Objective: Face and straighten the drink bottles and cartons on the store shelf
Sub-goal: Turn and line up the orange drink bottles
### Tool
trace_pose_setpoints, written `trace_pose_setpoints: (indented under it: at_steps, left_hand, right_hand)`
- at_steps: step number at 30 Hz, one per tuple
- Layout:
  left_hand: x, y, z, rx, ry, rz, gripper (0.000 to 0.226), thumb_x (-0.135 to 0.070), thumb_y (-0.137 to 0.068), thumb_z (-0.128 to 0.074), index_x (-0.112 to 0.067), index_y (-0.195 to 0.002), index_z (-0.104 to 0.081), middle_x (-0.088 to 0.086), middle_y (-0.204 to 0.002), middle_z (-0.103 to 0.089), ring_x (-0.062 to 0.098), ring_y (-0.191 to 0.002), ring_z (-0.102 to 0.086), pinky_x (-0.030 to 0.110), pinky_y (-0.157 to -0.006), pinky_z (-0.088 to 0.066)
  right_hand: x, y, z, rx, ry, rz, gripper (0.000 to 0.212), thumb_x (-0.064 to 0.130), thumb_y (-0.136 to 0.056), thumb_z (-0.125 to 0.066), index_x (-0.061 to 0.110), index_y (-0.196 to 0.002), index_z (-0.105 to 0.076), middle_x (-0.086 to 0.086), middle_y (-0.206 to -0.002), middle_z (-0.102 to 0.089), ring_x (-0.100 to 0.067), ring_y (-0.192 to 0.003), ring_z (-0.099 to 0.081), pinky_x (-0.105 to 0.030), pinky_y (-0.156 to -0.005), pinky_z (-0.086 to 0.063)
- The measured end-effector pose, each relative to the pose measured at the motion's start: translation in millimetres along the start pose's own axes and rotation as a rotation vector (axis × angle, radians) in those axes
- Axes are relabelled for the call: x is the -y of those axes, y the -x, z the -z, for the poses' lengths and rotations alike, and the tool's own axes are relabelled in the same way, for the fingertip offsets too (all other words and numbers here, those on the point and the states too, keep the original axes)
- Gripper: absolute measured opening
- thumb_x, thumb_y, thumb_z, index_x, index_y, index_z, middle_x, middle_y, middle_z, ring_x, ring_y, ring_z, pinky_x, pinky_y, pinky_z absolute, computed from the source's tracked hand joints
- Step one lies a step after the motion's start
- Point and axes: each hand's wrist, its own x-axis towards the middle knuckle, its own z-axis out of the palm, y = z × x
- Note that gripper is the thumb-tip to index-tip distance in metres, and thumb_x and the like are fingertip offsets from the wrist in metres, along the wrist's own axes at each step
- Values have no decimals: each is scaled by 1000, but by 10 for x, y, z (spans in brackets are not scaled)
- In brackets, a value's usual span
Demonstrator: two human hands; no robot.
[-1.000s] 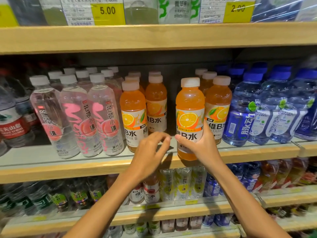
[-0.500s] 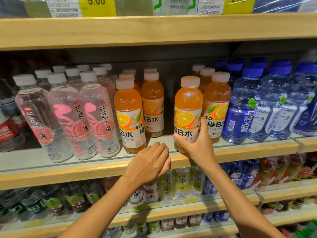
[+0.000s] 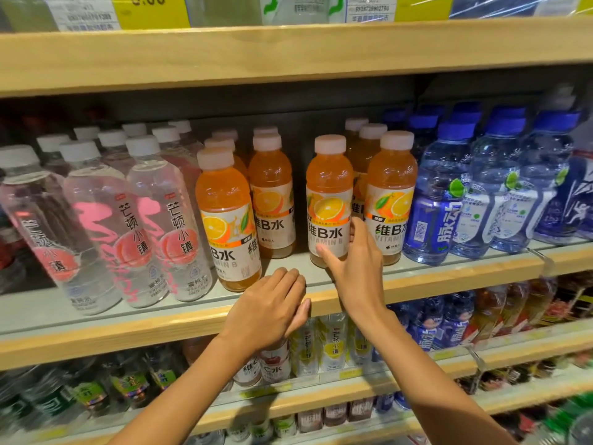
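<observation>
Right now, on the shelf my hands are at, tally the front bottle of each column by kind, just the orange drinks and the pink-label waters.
Orange drinks: 4
Pink-label waters: 3
Total: 7

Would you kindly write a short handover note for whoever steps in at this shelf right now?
Right hand grips the white-capped orange vitamin drink bottle low on its label; the bottle stands on the wooden-edged middle shelf, label facing front.
Left hand rests on that shelf's front edge, holding nothing.
Done: the gripped bottle looks faced.
Left: release it, then turn the front orange bottle to its left, whose label sits off-centre and which stands nearer the edge.
</observation>
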Motion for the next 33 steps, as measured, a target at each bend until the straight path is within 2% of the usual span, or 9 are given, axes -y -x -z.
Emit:
trace_pose_setpoints:
  at_steps: [4,9,16,19,22,26,28,30,33]
  left_hand:
    - [3,4,-1,-4,-3,-5,34,-27,-96,-46,-1,-98,-68,13,-95,-66,27,-82,-63,34,-64,-53]
    - [5,13,-21,-26,-11,-14,34,-27,-95,-46,-2,-98,-68,12,-94,-67,26,-81,-62,33,-64,-53]
    - [27,40,-31,-37,-13,-23,33,-26,-96,-45,-1,-98,-68,12,-94,-66,26,-82,-62,33,-65,-52]
    - [44,94,-32,-38,9,-15,33,-25,-97,-46,0,-100,-67,13,-96,-67,28,-85,-63,35,-67,-54]
    - [81,183,-30,-54,-12,-15,34,-24,-95,-47,2,-103,-68,16,-100,-68,29,-90,-65,36,-73,-55]
    - [93,228,-55,-87,-66,-61,35,-24,-95,-47,2,-102,-69,16,-101,-69,29,-92,-66,35,-76,-55]
    - [87,228,-74,-105,-87,-65,36,-24,-95,-46,2,-102,-70,16,-101,-69,28,-92,-67,34,-76,-55]
    - [85,235,-91,-126,-107,-67,36,-25,-94,-47,1,-102,-70,16,-102,-70,28,-92,-67,34,-77,-55]
    - [87,248,-109,-138,-121,-73,35,-25,-94,-48,1,-103,-70,16,-102,-69,29,-92,-67,34,-78,-55]
  right_hand:
    - [67,-183,-148,2,174,-43,41,30,-88,-66,4,-114,-48,-13,-112,-54,-30,-104,-53,-33,-76,-42]
    - [98,-370,-265,52,304,-85,27,15,-88,-65,-2,-109,-59,-21,-109,-58,-36,-102,-57,-37,-78,-44]
    - [116,-347,-275,15,352,-99,29,18,-89,-65,-2,-110,-59,-21,-109,-59,-35,-101,-58,-38,-78,-46]
    - [58,-232,-231,-18,199,7,31,23,-89,-63,1,-110,-54,-17,-107,-56,-33,-101,-56,-38,-79,-45]
    - [114,-148,-271,154,-129,25,44,35,-87,-65,4,-116,-54,-10,-111,-58,-26,-103,-57,-42,-85,-52]
    - [242,-222,-451,321,-215,-24,64,45,-79,-71,6,-125,-49,-10,-121,-59,-25,-114,-54,-41,-92,-49]
    - [297,-280,-525,321,-262,-22,57,41,-77,-75,7,-116,-51,-10,-111,-65,-26,-104,-60,-41,-83,-52]
    - [330,-310,-584,320,-309,-25,41,34,-76,-77,11,-99,-53,-10,-97,-70,-27,-90,-65,-40,-73,-54]
    - [351,-324,-671,335,-293,-40,28,29,-78,-76,9,-79,-57,-12,-81,-71,-28,-77,-66,-38,-67,-52]
